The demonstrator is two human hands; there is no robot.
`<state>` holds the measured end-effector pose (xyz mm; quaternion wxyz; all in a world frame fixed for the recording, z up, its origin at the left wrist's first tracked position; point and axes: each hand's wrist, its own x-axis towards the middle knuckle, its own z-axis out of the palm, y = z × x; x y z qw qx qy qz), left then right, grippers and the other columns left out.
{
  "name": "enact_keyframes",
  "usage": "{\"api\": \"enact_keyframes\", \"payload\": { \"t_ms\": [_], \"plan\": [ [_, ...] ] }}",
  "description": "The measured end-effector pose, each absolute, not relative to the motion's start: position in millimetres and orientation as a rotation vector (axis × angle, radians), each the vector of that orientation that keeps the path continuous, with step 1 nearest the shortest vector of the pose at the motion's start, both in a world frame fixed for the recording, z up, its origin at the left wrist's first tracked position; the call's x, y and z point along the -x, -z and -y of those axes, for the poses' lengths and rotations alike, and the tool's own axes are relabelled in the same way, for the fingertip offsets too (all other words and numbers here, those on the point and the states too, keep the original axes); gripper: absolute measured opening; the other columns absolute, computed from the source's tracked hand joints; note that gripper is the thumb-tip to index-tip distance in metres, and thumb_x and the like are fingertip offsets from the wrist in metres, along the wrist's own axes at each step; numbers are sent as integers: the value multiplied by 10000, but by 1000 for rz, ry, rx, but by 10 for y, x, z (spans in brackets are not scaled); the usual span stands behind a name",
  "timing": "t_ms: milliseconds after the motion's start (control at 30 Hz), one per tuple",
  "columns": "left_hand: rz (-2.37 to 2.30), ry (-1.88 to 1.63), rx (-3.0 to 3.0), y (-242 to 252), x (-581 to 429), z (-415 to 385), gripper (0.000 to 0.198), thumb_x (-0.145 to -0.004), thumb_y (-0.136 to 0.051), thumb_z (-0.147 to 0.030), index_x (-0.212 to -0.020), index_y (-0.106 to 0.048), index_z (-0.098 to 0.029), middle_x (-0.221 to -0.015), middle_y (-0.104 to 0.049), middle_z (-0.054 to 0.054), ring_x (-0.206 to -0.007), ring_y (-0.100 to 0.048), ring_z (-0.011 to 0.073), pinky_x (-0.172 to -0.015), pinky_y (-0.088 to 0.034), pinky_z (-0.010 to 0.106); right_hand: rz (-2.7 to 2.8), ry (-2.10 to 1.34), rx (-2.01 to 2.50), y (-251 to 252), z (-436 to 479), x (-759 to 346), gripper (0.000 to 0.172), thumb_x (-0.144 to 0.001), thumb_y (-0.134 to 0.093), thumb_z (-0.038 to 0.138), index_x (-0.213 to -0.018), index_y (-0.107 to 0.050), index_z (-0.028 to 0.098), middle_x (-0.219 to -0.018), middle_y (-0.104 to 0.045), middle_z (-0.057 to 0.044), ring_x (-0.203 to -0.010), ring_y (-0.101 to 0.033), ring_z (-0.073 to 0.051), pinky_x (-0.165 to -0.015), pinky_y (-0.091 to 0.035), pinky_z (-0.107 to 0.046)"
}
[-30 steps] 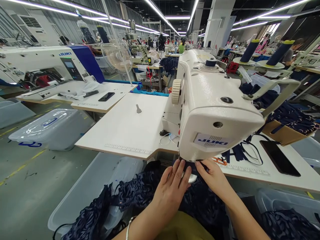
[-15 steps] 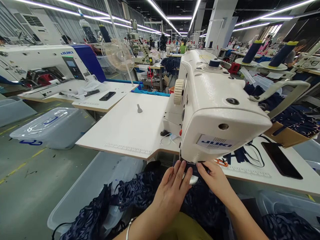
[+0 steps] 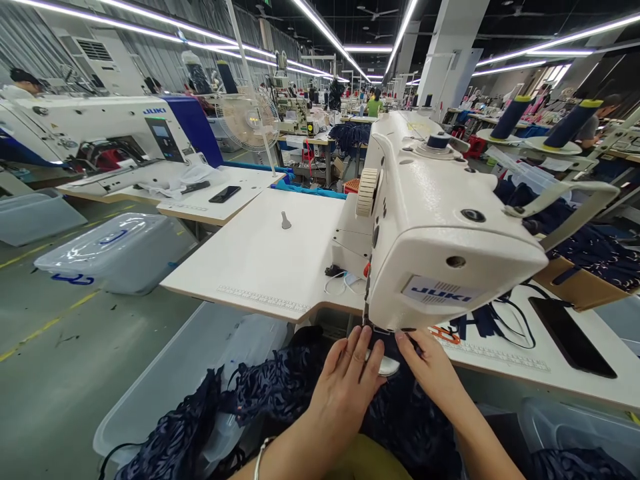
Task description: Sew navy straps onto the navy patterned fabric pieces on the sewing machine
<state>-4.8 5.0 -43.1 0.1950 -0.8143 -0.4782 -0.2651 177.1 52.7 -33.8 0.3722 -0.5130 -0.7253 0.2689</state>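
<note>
A white JUKI sewing machine stands on a white table in front of me. Dark navy patterned fabric lies under the machine's head and spills down toward my lap and into a bin at the left. My left hand lies flat on the fabric with its fingers stretched toward the needle area. My right hand rests on the fabric just right of it, fingers pointing under the machine head. A small white part shows between the two hands. The needle itself is hidden by the machine head.
Clear plastic bins sit beside the table, another with a lid on the floor at the left. A black phone and orange scissors lie on the table at the right. Thread cones stand behind. Other machines and people fill the hall.
My view has shifted slightly, so the machine and hands sit a little lower and to the right. Both hands stay on the fabric in the same pose.
</note>
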Motion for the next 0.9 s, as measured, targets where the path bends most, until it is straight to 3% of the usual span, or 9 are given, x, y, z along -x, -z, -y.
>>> {"api": "enact_keyframes", "payload": {
  "t_ms": [233, 333, 467, 567, 633, 733, 833, 900],
  "plan": [
    [1345, 759, 2293, 402, 65, -50, 360, -973, -459, -389, -1260, -565, -201, -1361, -546, 93, -1235, -524, 209, -1050, -335, 349, 1742, -800, 1372, 498, -458, -1893, 210, -949, -423, 420, -968, -496, 224, -788, -560, -6, -737, -570, -170, -686, -477, -271],
    [1329, 748, 2294, 409, 57, -52, 355, -978, -450, -369, -1268, -559, -197, -1363, -544, 94, -1235, -523, 211, -1046, -336, 354, 1798, -793, 1383, 615, -435, -2023, 216, -952, -425, 419, -1014, -500, 226, -836, -579, -15, -776, -580, -174, -711, -477, -279],
    [1322, 746, 2296, 429, 46, -52, 351, -975, -460, -360, -1276, -555, -206, -1373, -537, 79, -1235, -522, 205, -1060, -313, 348, 2034, -746, 1387, 793, -416, -2229, 244, -960, -415, 399, -891, -577, 230, -887, -637, -40, -863, -601, -211, -799, -469, -329],
    [1322, 751, 2288, 433, 38, -53, 351, -967, -479, -366, -1273, -558, -215, -1372, -539, 69, -1233, -521, 204, -1067, -300, 341, 2048, -764, 1448, 909, -400, -2385, 228, -943, -457, 404, -981, -607, 237, -1039, -665, -54, -1000, -599, -230, -894, -453, -347],
    [1318, 744, 2284, 424, 29, -55, 352, -959, -494, -367, -1273, -558, -219, -1366, -545, 66, -1231, -522, 205, -1064, -300, 338, 2006, -833, 1495, 924, -374, -2490, 241, -940, -456, 408, -1036, -599, 239, -1057, -667, -44, -983, -610, -213, -879, -468, -319],
    [1310, 742, 2306, 389, 27, -55, 379, -933, -534, -405, -1265, -557, -224, -1343, -564, 67, -1215, -533, 216, -1050, -310, 346, 1938, -889, 1551, 789, -287, -2627, 252, -939, -436, 422, -1000, -595, 236, -922, -666, -18, -843, -618, -187, -764, -499, -276],
    [1318, 863, 2371, 350, 93, -52, 285, -924, -548, -408, -1130, -617, -223, -1195, -652, 65, -1156, -573, 218, -1021, -321, 362, 1909, -914, 1513, 488, -159, -2650, 247, -938, -439, 421, -1009, -597, 245, -880, -654, -13, -797, -611, -186, -681, -502, -255],
    [1326, 1052, 2372, 332, 203, -63, 155, -954, -505, -302, -984, -636, -226, -997, -696, 38, -1041, -624, 184, -981, -341, 355, 1925, -904, 1429, 266, -108, -2545, 237, -951, -418, 398, -1023, -593, 253, -841, -642, -10, -763, -608, -181, -650, -499, -247]
  ]
}}
